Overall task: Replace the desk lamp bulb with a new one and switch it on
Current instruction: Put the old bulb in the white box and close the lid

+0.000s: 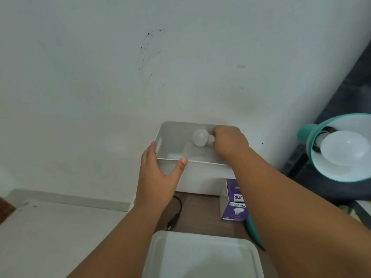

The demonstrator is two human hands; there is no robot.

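While the right hand (228,142) pinches the base of one round frosted bulb (200,137) inside a white box (192,173), the left hand (158,177) lies open against the box's near left corner, thumb hooked over the rim. Two bulbs show in all: the second, larger and smooth, sits in the teal lamp (339,149) at the right, its dome shade white inside. One purple cardboard carton (233,205) stands on the wooden desk (200,213) just below the box. One black cable (176,213) curls beside it. One rounded white tray (202,255) sits nearest.
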